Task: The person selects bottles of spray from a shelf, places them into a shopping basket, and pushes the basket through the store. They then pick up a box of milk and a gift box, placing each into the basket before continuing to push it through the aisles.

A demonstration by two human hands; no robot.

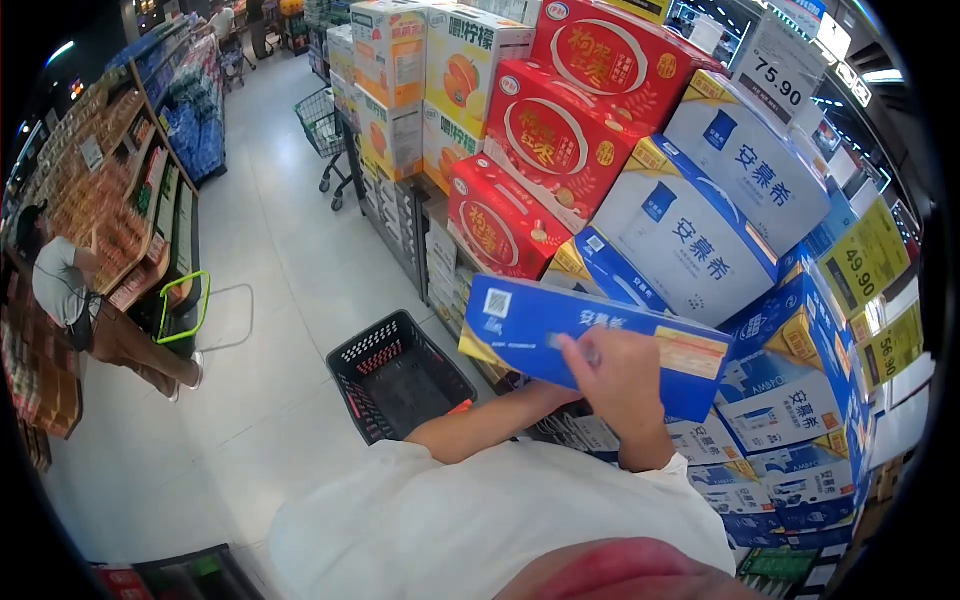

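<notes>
A blue yogurt carton [520,330] with gold corners and a QR code is in front of me, tilted, beside the stacked goods. My right hand [618,380] is closed on its upper face, thumb pointing left and fingers curled near the middle. My left forearm reaches in from the left, and my left hand [560,394] passes under the carton's near edge, where its fingers are hidden. Behind the carton, more white-and-blue yogurt cartons [670,240] of the same brand are piled up. A black shopping basket [355,345] stands on the floor left of my left forearm.
Red gift cartons [540,140] and orange-and-white cartons [475,80] are stacked beyond. Price signs [865,270] stick out at the right. A shopping cart [325,130] stands in the aisle. At left, a person [70,280] is by the shelves, near a green-handled basket [190,310].
</notes>
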